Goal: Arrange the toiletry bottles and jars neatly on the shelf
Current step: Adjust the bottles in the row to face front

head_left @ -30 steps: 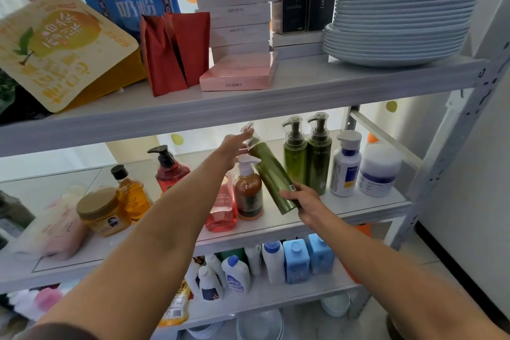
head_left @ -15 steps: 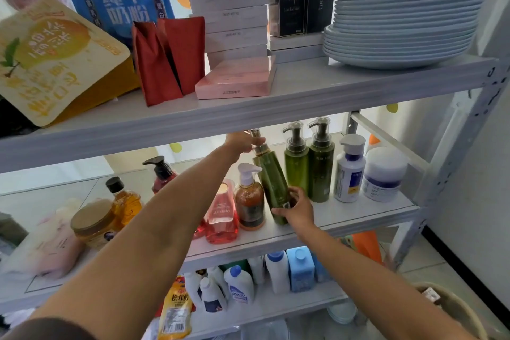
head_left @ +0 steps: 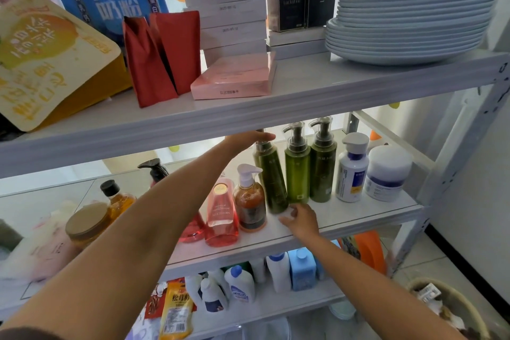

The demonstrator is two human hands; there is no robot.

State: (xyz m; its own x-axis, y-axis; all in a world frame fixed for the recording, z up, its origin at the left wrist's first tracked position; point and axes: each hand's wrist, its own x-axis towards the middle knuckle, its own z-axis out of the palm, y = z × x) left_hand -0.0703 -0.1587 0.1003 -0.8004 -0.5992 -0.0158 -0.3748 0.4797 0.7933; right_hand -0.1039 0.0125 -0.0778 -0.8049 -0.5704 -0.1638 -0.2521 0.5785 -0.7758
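A dark green pump bottle (head_left: 271, 176) stands almost upright on the middle shelf (head_left: 347, 219), leaning slightly left. My left hand (head_left: 249, 138) lies flat over its pump top. My right hand (head_left: 299, 218) touches its base with loosely bent fingers. To its right stand two more green pump bottles (head_left: 296, 171) (head_left: 323, 165), a white bottle with a blue label (head_left: 353, 171) and a white jar (head_left: 386, 174). To its left are an amber pump bottle (head_left: 249, 199) and a pink bottle (head_left: 222, 212). Further left are a black-capped amber bottle (head_left: 117, 199) and a tan-lidded jar (head_left: 87, 223).
The upper shelf's edge (head_left: 303, 102) hangs just above my left hand, carrying stacked plates (head_left: 414, 16), boxes (head_left: 231, 14), red pouches (head_left: 162, 55) and food bags. White and blue bottles (head_left: 300, 270) fill the lower shelf. A woven basket (head_left: 452, 309) sits on the floor at right.
The dark green bottle went from steeply tilted to nearly upright beside the other green bottles. My right hand slid from gripping its lower body to touching its base.
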